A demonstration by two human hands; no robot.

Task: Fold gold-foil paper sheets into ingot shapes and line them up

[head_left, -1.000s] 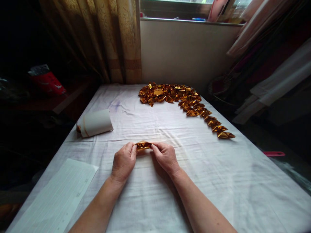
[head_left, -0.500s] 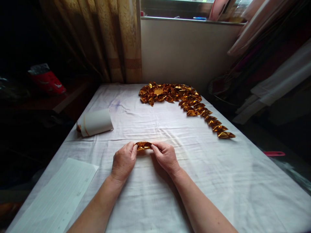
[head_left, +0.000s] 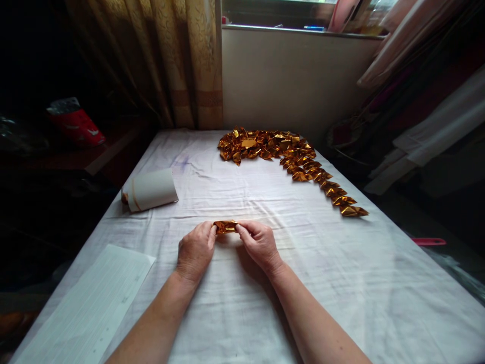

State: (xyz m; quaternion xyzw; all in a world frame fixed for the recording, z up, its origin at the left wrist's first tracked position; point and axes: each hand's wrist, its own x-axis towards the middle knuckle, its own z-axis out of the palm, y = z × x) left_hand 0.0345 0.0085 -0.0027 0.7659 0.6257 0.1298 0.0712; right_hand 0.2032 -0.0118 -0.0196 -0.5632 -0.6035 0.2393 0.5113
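Observation:
Between my two hands is a small folded piece of shiny gold foil paper (head_left: 226,227), held just above the cloth. My left hand (head_left: 196,251) pinches its left end, thumb on the near side. The right end is pinched by my right hand (head_left: 260,245) between thumb and fingers. Farther off, a heap of folded gold foil pieces (head_left: 265,144) lies at the back of the table. A row of similar gold pieces (head_left: 333,190) trails from it along the right edge. The fingers behind the foil are mostly hidden.
A white cloth (head_left: 322,283) covers the table. On its left side lie a white curved roll (head_left: 153,190) with a rubber band and a lined paper sheet (head_left: 87,303). A red container (head_left: 78,126) stands left, hanging clothes (head_left: 435,116) right, and a curtain (head_left: 182,65) behind.
The foil piece has tilted and its middle looks more folded, with a flatter face showing. Both hands keep their grip. The whole view has shifted slightly.

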